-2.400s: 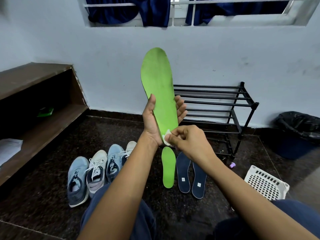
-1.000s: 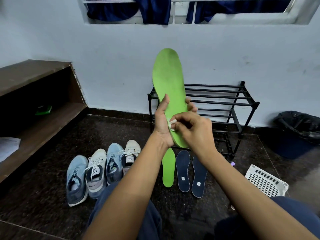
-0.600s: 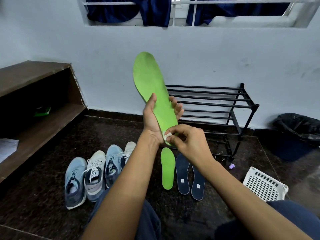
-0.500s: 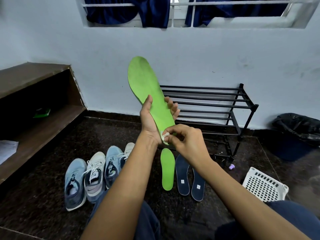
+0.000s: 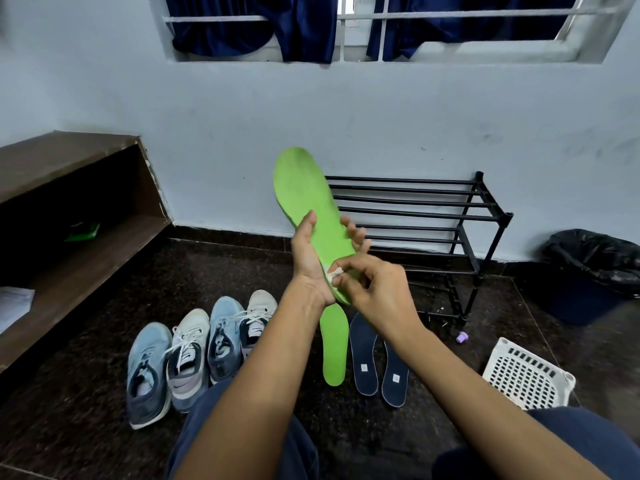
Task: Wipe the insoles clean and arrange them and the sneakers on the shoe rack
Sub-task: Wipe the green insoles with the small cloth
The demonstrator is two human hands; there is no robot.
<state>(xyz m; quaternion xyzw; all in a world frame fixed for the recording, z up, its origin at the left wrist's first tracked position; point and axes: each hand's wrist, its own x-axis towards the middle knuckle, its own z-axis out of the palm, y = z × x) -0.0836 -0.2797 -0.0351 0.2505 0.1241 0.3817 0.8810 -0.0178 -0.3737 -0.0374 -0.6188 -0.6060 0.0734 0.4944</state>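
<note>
A bin (image 5: 588,271) lined with a crinkled black bag stands at the far right; what it holds cannot be told. Nearer, a white perforated basket (image 5: 526,375) lies tilted on the dark speckled floor (image 5: 242,268), its inside out of sight. The wooden shelf (image 5: 79,265) at left carries a small green thing (image 5: 83,232) and white paper (image 5: 14,303). The left hand (image 5: 311,258) is raised mid-scene, thumb up along one edge and fingers wrapped behind the other. Its grip clasps the heel half of a flat green insole (image 5: 306,192) that stands toe-up, leaning left, in front of the black barred rack (image 5: 415,206). The right hand (image 5: 377,289) reaches across, its grip pinching a small white wad (image 5: 335,273) against the insole's heel. On the floor beneath lie a second green insole (image 5: 334,344) and two navy insoles (image 5: 362,355), side by side. Left of them four mesh sneakers (image 5: 187,358) stand in a row. A small purple cap (image 5: 461,337) lies near the rack's foot.
</note>
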